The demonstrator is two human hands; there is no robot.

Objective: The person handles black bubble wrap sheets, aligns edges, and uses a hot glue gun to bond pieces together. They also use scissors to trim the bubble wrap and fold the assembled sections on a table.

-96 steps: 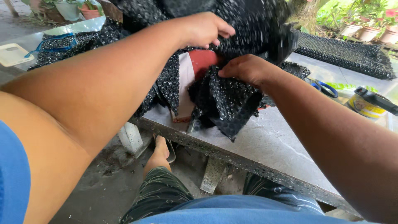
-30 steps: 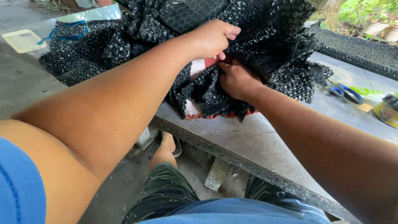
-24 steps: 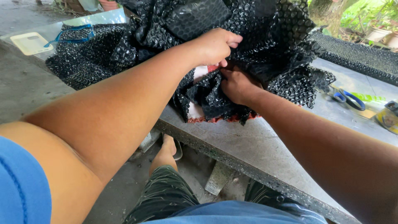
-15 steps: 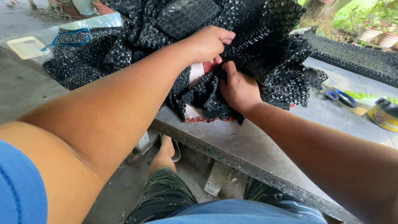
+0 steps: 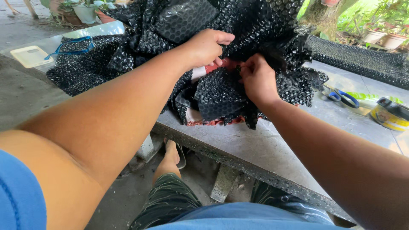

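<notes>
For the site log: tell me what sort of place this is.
Probably a covered outdoor work area by a garden: a concrete slab table, potted plants on open ground, and black bubble wrap gripped by both hands.

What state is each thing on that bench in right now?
Black bubble wrap: crumpled, heaped on the bench.
Red and white item: mostly covered by the wrap.
Left hand: gripping the wrap.
Right hand: pinching the wrap.
Scissors: lying flat.
</notes>
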